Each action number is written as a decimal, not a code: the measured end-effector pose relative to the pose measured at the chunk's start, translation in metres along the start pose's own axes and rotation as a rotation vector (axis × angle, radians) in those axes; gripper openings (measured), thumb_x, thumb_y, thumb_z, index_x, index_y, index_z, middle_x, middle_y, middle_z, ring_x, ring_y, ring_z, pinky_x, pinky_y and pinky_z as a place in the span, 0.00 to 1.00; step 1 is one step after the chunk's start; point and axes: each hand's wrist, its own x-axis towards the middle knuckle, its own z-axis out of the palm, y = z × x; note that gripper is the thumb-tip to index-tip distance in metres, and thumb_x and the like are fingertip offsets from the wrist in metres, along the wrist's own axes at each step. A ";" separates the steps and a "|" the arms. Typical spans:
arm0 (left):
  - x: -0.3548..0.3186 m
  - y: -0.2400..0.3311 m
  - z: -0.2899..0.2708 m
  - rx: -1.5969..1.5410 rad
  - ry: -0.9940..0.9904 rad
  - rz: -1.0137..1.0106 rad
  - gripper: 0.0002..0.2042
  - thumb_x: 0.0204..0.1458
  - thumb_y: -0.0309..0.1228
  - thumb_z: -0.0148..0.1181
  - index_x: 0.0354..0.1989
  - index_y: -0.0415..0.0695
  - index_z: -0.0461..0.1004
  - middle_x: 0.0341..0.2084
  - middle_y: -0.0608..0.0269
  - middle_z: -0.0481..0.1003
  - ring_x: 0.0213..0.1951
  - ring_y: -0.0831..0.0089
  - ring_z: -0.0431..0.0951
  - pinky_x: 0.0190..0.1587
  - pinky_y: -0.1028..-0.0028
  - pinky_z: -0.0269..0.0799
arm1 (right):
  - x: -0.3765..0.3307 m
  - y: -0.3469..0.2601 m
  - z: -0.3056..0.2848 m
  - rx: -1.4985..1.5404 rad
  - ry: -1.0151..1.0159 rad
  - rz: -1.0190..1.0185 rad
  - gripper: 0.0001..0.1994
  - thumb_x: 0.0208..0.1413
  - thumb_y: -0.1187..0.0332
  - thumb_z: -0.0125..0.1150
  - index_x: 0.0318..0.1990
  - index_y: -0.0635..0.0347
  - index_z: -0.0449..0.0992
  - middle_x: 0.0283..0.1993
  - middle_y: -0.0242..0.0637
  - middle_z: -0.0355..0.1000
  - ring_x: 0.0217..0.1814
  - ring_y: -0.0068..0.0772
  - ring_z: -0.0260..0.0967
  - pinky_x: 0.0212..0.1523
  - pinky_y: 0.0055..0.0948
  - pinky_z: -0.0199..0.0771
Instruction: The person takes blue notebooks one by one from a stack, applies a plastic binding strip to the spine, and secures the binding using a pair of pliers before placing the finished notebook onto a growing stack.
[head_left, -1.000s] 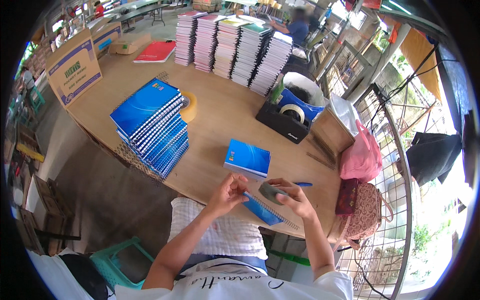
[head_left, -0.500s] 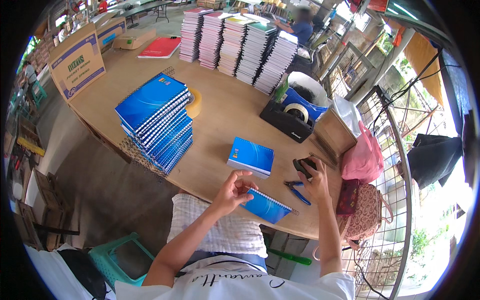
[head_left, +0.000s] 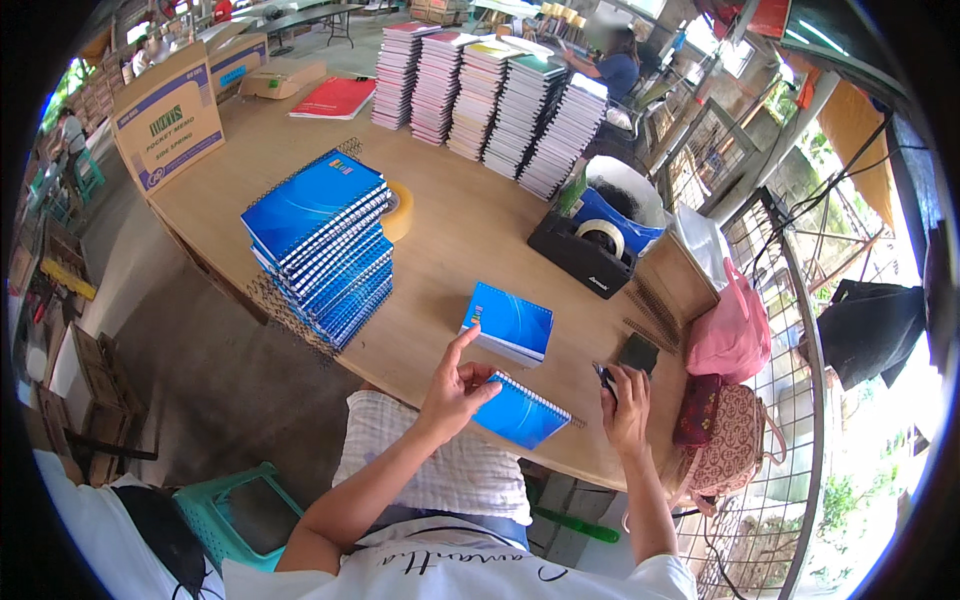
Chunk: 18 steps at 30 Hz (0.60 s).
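Near the table's front edge, my left hand [head_left: 450, 402] pinches the left end of a blue spiral notebook [head_left: 524, 414], its index finger stretched out. A loose end of the wire coil [head_left: 578, 422] sticks out past the notebook's right end. To the right, my right hand [head_left: 627, 412] is closed around blue-handled pliers [head_left: 603, 378], whose jaws show past the fingers; most of the handles are hidden. Just beyond that hand lies a small dark green block [head_left: 638, 352]. A short pile of blue notebooks [head_left: 508, 318] sits behind the held one.
A tall stack of blue spiral notebooks [head_left: 320, 240] stands left, beside a tape roll [head_left: 398, 212]. A black tape dispenser [head_left: 580, 255], loose wire coils [head_left: 655, 310] and a pink bag [head_left: 730, 325] are right. Thick notebook stacks [head_left: 480, 105] and a cardboard box [head_left: 168, 125] stand farther back.
My right hand has let go of the dark green block, leaving it on the table, and has taken hold of the pliers. My left hand keeps the notebook, its index finger now straighter.
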 end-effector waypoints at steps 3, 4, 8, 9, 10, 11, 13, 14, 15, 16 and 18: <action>-0.002 0.015 0.005 0.035 -0.025 -0.029 0.41 0.50 0.15 0.61 0.70 0.53 0.47 0.37 0.56 0.79 0.39 0.79 0.77 0.39 0.79 0.71 | 0.042 -0.040 -0.033 0.068 -0.037 -0.200 0.20 0.45 0.68 0.67 0.48 0.59 0.74 0.43 0.42 0.71 0.43 0.43 0.71 0.46 0.37 0.71; -0.001 0.015 0.006 0.039 -0.030 -0.038 0.41 0.49 0.16 0.61 0.70 0.52 0.46 0.37 0.55 0.79 0.40 0.77 0.78 0.41 0.78 0.72 | 0.055 -0.053 -0.042 0.057 -0.081 -0.279 0.20 0.44 0.67 0.68 0.48 0.59 0.75 0.43 0.40 0.71 0.43 0.41 0.70 0.48 0.37 0.71; -0.001 0.026 0.009 0.137 0.015 -0.100 0.43 0.48 0.17 0.64 0.70 0.54 0.47 0.35 0.55 0.78 0.39 0.76 0.77 0.40 0.77 0.72 | 0.093 -0.092 -0.060 -0.195 -0.052 -0.662 0.19 0.42 0.63 0.68 0.45 0.56 0.78 0.43 0.33 0.72 0.45 0.32 0.70 0.55 0.37 0.66; -0.001 0.026 0.008 0.143 0.012 -0.102 0.43 0.48 0.17 0.64 0.70 0.54 0.47 0.35 0.55 0.78 0.38 0.76 0.78 0.40 0.77 0.72 | 0.096 -0.092 -0.058 -0.229 -0.033 -0.726 0.19 0.42 0.63 0.67 0.44 0.55 0.78 0.43 0.31 0.72 0.45 0.30 0.70 0.56 0.38 0.64; -0.001 0.027 0.007 0.149 0.008 -0.104 0.43 0.47 0.18 0.65 0.70 0.54 0.46 0.34 0.55 0.78 0.38 0.76 0.78 0.40 0.77 0.72 | 0.098 -0.091 -0.056 -0.263 -0.014 -0.791 0.18 0.41 0.63 0.66 0.43 0.55 0.79 0.43 0.30 0.72 0.45 0.29 0.69 0.58 0.38 0.63; 0.000 0.027 0.006 0.155 0.005 -0.105 0.44 0.47 0.18 0.65 0.70 0.54 0.46 0.34 0.55 0.78 0.38 0.76 0.78 0.40 0.77 0.73 | 0.100 -0.091 -0.054 -0.296 0.006 -0.855 0.17 0.41 0.63 0.65 0.42 0.54 0.79 0.43 0.29 0.72 0.45 0.27 0.69 0.59 0.39 0.61; -0.001 0.028 0.003 0.217 -0.001 -0.117 0.43 0.46 0.20 0.66 0.70 0.52 0.47 0.35 0.53 0.79 0.38 0.74 0.79 0.42 0.75 0.74 | 0.106 -0.094 -0.055 -0.321 0.001 -0.911 0.17 0.40 0.64 0.64 0.41 0.54 0.80 0.44 0.28 0.73 0.45 0.26 0.70 0.58 0.37 0.63; 0.000 0.029 0.001 0.250 -0.004 -0.123 0.43 0.46 0.21 0.66 0.70 0.51 0.47 0.36 0.53 0.79 0.38 0.74 0.79 0.42 0.74 0.74 | 0.108 -0.096 -0.055 -0.334 -0.001 -0.939 0.17 0.39 0.64 0.64 0.41 0.54 0.80 0.44 0.27 0.73 0.45 0.26 0.70 0.57 0.36 0.64; -0.001 0.027 0.000 0.259 -0.007 -0.110 0.43 0.47 0.21 0.66 0.70 0.52 0.47 0.35 0.54 0.79 0.38 0.75 0.79 0.41 0.75 0.74 | 0.106 -0.095 -0.053 -0.307 -0.052 -0.896 0.17 0.40 0.64 0.64 0.41 0.54 0.80 0.43 0.29 0.74 0.44 0.27 0.71 0.55 0.36 0.67; -0.001 0.025 0.000 0.269 -0.009 -0.096 0.43 0.47 0.20 0.66 0.70 0.53 0.47 0.34 0.56 0.79 0.37 0.76 0.78 0.40 0.76 0.73 | 0.102 -0.092 -0.051 -0.280 -0.103 -0.853 0.16 0.41 0.64 0.65 0.41 0.55 0.80 0.42 0.30 0.75 0.44 0.28 0.72 0.53 0.36 0.69; -0.008 0.027 0.003 0.327 0.014 -0.038 0.41 0.48 0.20 0.65 0.70 0.53 0.49 0.33 0.58 0.78 0.37 0.78 0.77 0.39 0.77 0.73 | 0.096 -0.094 -0.050 -0.082 -0.327 -0.563 0.15 0.43 0.65 0.65 0.41 0.58 0.79 0.40 0.33 0.76 0.43 0.32 0.74 0.48 0.37 0.72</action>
